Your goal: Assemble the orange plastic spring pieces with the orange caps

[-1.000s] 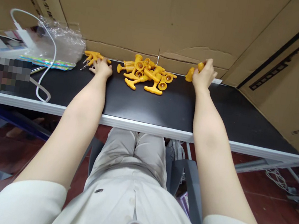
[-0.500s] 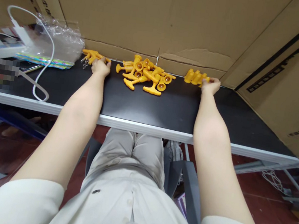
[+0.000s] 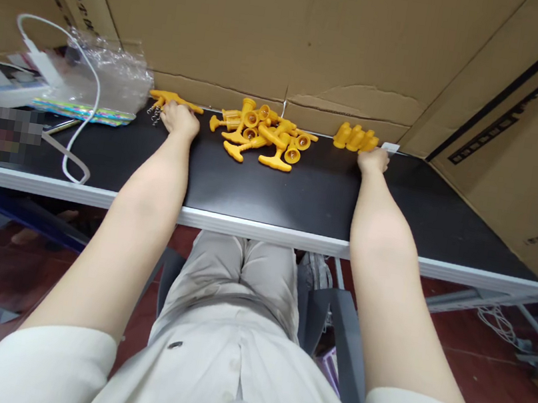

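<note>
At the back left of the black tabletop, my left hand (image 3: 180, 122) is closed on a yellow-handled corkscrew (image 3: 189, 107). Beside it are more corkscrews with bare metal spirals (image 3: 154, 114) pointing down. On the right, my right hand (image 3: 374, 161) has its fingers curled against the end of a row of yellow sleeves (image 3: 356, 138), at the base of the last one; its fingertips are partly hidden. Between my hands lies a loose heap of yellow corkscrews and sleeves (image 3: 266, 132), some of the sleeves with their hollow ends showing.
Cardboard walls (image 3: 303, 38) enclose the table at the back and right. On the left are a clear plastic bag (image 3: 111, 73), a white cable (image 3: 96, 101) and colourful flat packets (image 3: 85, 112). A small white tag (image 3: 390, 147) is behind my right hand. The table's metal edge (image 3: 264, 230) runs in front.
My right hand has shifted slightly down and toward me, and a white tag now shows behind it. My left hand has moved only a little at the corkscrews. The central heap looks unchanged.
</note>
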Motion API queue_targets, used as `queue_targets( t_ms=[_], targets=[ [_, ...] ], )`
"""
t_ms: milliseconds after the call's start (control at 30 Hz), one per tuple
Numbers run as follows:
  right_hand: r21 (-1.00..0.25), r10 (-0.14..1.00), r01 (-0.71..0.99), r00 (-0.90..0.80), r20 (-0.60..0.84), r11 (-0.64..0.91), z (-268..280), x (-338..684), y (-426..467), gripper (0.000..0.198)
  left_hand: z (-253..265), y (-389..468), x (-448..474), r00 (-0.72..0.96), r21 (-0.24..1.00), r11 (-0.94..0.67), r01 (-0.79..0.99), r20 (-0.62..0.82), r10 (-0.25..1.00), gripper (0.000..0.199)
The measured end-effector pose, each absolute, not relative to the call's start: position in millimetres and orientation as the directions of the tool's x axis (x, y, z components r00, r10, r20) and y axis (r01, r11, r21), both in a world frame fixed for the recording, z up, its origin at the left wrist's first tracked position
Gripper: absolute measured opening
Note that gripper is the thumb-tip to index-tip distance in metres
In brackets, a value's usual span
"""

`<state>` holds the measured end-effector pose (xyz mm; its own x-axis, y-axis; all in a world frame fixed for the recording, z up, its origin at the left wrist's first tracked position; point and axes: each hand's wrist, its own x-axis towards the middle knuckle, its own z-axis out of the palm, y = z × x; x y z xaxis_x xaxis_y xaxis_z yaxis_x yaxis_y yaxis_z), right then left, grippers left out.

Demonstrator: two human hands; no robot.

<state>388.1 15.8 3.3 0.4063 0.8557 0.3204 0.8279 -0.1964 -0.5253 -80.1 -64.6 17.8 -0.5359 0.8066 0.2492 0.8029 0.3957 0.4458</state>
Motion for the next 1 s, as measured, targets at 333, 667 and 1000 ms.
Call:
queue_targets(
  t_ms=[333, 667, 1000],
  targets=[
    [-0.317, 0.946, 0.901, 0.323, 0.035, -0.296, 17.7, 362.9, -8.4, 0.063, -4.9, -36.9, -102.3, -0.494, 0.516, 0.339, 0.786, 0.197, 0.847, 0.088],
    [-0.306, 0.92, 0.923, 0.312, 0.237, -0.234, 46.7, 332.9, -30.3, 0.046, -2.8, -40.9, -99.2, -0.482, 0.451, 0.375, 0.81, 0.147, 0.864, 0.077],
    [-0.323, 0.97, 0.93, -0.107, 0.219, 0.175, 48.0, 252.6, -32.9, 0.059, 13.2, -45.3, -80.2, -0.492, 0.455, 0.364, 0.813, 0.203, 0.846, 0.043]
  ],
)
